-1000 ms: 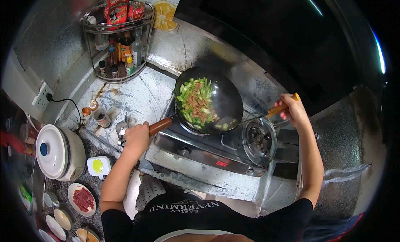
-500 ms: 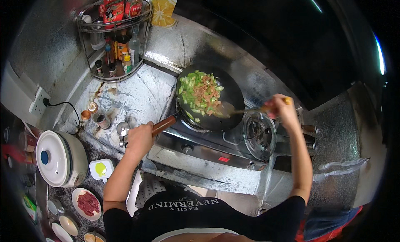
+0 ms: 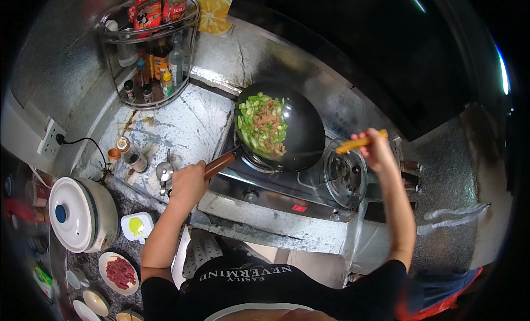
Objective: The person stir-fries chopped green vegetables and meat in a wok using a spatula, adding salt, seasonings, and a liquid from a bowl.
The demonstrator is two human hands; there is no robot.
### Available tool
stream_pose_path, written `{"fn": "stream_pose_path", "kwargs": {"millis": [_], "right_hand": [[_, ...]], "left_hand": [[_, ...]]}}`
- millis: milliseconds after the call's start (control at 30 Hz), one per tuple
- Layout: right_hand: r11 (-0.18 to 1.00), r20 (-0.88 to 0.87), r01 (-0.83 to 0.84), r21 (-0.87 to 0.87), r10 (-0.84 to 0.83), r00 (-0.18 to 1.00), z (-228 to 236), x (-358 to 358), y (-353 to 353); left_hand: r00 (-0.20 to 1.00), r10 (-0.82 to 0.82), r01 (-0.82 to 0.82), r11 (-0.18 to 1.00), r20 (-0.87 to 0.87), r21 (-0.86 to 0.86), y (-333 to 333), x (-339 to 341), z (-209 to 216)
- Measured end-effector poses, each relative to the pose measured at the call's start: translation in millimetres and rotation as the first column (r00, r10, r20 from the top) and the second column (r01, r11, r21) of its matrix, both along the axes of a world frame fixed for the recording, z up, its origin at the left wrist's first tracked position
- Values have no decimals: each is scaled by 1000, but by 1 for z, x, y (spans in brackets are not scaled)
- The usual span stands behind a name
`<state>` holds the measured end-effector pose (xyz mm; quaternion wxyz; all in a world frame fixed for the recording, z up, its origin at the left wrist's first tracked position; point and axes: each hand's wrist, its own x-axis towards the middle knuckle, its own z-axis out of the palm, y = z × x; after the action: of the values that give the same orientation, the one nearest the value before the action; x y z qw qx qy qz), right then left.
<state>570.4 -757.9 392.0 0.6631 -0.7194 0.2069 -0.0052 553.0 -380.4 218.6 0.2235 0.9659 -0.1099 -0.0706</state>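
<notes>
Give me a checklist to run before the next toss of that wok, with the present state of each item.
1. Left hand closed on the wok handle: ok.
2. Wok tilted, food piled on its left side but inside the rim: ok.
3. Right hand holds the spatula handle: ok.
4. Spatula blade in the wok: cannot tell, it is hidden.
5. Burner flame under the wok: cannot tell.
6. Glass lid clear of the wok: ok, it lies on the right burner.

Spatula: only the orange handle shows past the right hand; blade not discernible. Wok handle end hidden inside the left hand. Small dishes at lower left cut by frame rim. Rack bottles too small to identify.
</notes>
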Motion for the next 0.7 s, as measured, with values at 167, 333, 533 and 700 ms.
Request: {"fn": "stream_pose_path", "kwargs": {"millis": [167, 333, 533, 700], "right_hand": [[960, 224, 143, 241, -198, 954, -60, 19, 5], [951, 148, -41, -306, 90, 985, 25, -23, 2], [908, 205, -86, -411, 184, 961, -19, 26, 12], [774, 103, -321, -546, 442, 891, 1, 1, 50]], "left_hand": [[1000, -5, 5, 1000, 19, 8, -2, 3, 0], [1000, 5, -5, 1000, 14, 8, 4, 3, 0], [1000, -14, 14, 1000, 7, 2, -2, 2, -1], [1000, 14, -14, 999, 2, 29, 4, 1, 1]]}}
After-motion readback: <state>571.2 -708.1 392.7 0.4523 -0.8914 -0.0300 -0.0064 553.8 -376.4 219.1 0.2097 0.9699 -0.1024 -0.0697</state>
